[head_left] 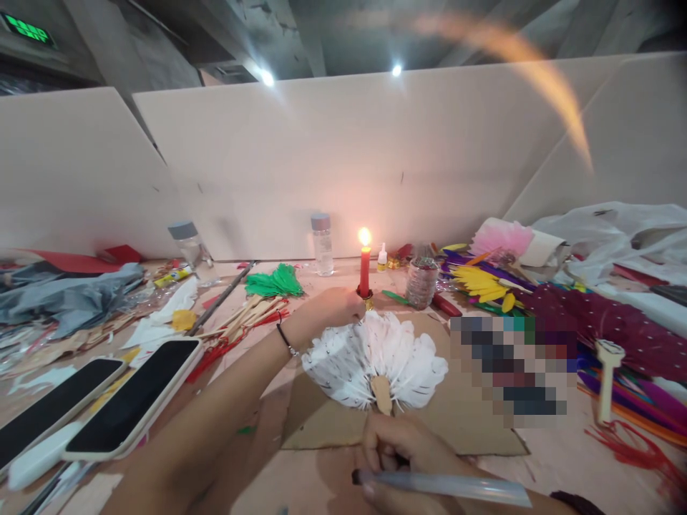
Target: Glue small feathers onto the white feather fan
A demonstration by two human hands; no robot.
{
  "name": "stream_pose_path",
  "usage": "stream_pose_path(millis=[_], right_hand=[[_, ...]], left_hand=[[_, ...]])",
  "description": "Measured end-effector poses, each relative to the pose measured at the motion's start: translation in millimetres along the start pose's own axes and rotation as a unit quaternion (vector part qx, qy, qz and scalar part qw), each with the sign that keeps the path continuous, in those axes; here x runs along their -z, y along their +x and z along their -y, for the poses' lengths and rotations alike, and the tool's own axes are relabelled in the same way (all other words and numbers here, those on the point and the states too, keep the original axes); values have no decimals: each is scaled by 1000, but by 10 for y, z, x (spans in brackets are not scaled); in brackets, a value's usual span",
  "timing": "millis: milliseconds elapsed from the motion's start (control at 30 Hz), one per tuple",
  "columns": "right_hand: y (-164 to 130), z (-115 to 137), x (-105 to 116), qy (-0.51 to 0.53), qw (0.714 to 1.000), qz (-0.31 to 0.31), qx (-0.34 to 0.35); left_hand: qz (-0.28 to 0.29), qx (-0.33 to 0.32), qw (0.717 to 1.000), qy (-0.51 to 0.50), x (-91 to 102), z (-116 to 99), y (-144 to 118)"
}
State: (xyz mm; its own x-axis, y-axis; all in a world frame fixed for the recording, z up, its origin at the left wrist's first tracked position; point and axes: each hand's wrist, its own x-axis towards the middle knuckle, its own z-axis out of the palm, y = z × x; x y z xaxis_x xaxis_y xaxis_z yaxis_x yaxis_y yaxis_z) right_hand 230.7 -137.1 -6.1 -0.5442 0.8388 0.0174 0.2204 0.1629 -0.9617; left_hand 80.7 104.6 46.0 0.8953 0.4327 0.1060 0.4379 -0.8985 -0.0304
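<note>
A white feather fan (418, 354) with dark specks and a wooden handle piece (381, 393) lies on a cardboard sheet (322, 429). My right hand (400, 447) is closed around a translucent hot glue stick (461, 488) with a blackened tip, just below the handle. Beyond the fan's upper left edge, my left hand (338, 311) reaches to the gold candle holder (368, 302). Its fingers are curled at the holder and partly hidden. A lit red candle (365, 272) stands upright in the holder.
Two phones (137, 397) lie at the left near wooden sticks with red tassels (215, 354). Green feathers (276, 280), a clear bottle (323, 244) and a jar (422, 281) stand or lie behind. Yellow feathers (480, 284) and a maroon fan (590, 322) are at right.
</note>
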Motion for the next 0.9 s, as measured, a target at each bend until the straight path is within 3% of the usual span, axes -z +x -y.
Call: stream_pose_path(millis=[300, 500, 733, 900], right_hand=[[-16, 0, -13, 9, 1000, -4, -4], [-24, 27, -9, 20, 1000, -2, 6], [-25, -12, -32, 8, 1000, -6, 18], [-56, -106, -39, -9, 1000, -13, 16]], left_hand=[[-14, -25, 1000, -5, 150, 83, -99], [35, 2, 999, -22, 507, -17, -159], [-32, 87, 995, 28, 1039, -129, -574], [11, 165, 983, 78, 994, -70, -1023]])
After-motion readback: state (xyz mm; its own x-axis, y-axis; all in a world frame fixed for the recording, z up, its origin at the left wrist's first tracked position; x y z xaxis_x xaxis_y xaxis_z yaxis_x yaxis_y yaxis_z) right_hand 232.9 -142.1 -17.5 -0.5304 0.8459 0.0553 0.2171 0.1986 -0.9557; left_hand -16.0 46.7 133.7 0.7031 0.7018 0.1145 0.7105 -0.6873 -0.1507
